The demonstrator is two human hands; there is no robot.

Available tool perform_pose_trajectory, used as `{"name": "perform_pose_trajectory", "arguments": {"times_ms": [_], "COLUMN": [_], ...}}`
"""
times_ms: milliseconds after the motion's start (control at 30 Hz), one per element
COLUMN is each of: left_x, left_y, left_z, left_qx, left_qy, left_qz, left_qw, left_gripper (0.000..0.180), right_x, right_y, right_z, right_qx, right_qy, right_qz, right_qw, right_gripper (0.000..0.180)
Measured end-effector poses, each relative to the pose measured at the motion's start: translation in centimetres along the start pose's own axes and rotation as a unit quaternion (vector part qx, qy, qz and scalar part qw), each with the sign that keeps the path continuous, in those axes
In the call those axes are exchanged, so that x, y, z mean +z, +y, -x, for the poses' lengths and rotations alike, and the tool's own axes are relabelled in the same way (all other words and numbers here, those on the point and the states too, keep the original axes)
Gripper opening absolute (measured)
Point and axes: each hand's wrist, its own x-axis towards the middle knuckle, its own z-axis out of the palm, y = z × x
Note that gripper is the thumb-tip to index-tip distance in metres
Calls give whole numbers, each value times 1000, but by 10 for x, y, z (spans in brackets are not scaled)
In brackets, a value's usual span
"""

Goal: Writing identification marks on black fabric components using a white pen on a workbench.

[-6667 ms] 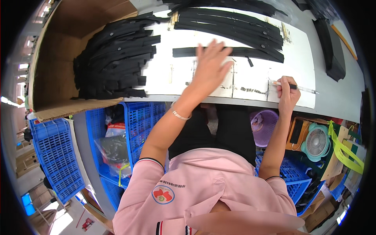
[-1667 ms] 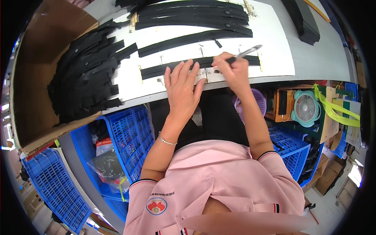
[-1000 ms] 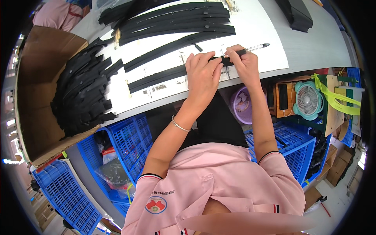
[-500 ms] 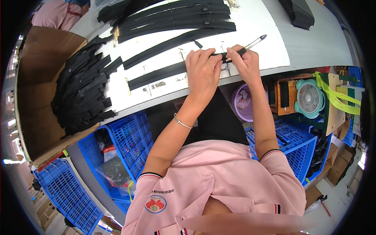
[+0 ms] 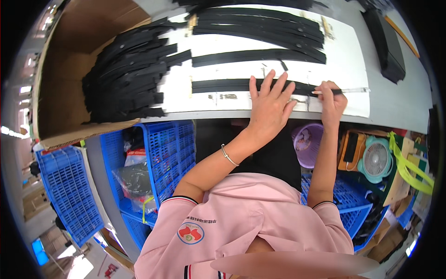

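Observation:
A black fabric strip [image 5: 218, 86] lies across a white board [image 5: 348, 60] on the table. With fingers spread, my left hand [image 5: 272, 104] rests flat over the strip's middle. My right hand [image 5: 333, 100] is closed around a pen [image 5: 355, 90] with a clear barrel and dark grip. The pen lies almost level, its tip against the strip's right end. Just beyond my left fingertips is a small black piece [image 5: 284, 65]. Farther back, another black strip [image 5: 255, 57] lies parallel, with a stack of strips [image 5: 260, 25] behind it.
At left, a heap of black strips [image 5: 125, 74] spills from a cardboard box [image 5: 69, 69]. A long black object [image 5: 385, 46] lies at back right. Below the table edge are a purple bin [image 5: 309, 146], a teal fan [image 5: 375, 159] and blue crates [image 5: 69, 190].
My left hand has gone from bent, gathered fingers to spread flat on the strip. The pen has tilted from slanting up to nearly level, its tip now at the strip. The view has shifted.

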Motion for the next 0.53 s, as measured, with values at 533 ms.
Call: {"name": "perform_pose_trajectory", "arguments": {"times_ms": [533], "left_x": [-51], "left_y": [-108], "left_z": [-32], "left_qx": [12], "left_qy": [29], "left_qz": [-33], "left_qw": [999], "left_gripper": [40], "right_x": [14], "right_y": [-10], "right_z": [-7], "right_qx": [-20], "right_qy": [56], "right_qz": [-13], "right_qw": [998], "right_gripper": [23]}}
